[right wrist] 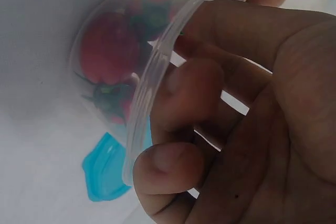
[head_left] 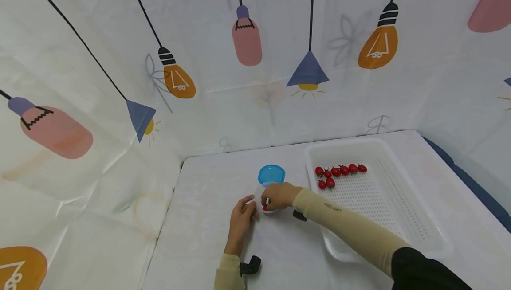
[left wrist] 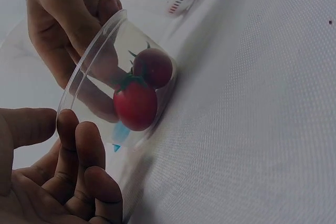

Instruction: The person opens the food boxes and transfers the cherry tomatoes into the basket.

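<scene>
A clear plastic tub [left wrist: 140, 34] stands on the white-covered table with red cherry tomatoes [left wrist: 135, 103] inside, their green stems showing. My left hand [head_left: 241, 214] pinches the tub's rim between thumb and fingertips from the left. From above, my right hand [head_left: 281, 194] reaches over the rim, thumb and index finger down inside, pinching a tomato near its stem. Its other fingers stay curled outside by the rim in the right wrist view. Just beyond the tub lies a blue lid [head_left: 271, 174], partly seen past the wall in the right wrist view.
On the right, a large white perforated tray [head_left: 399, 201] holds several cherry tomatoes [head_left: 344, 170] at its far left corner. My right forearm passes over the tray's near left edge. A sheet printed with lamps hangs behind and left of the table.
</scene>
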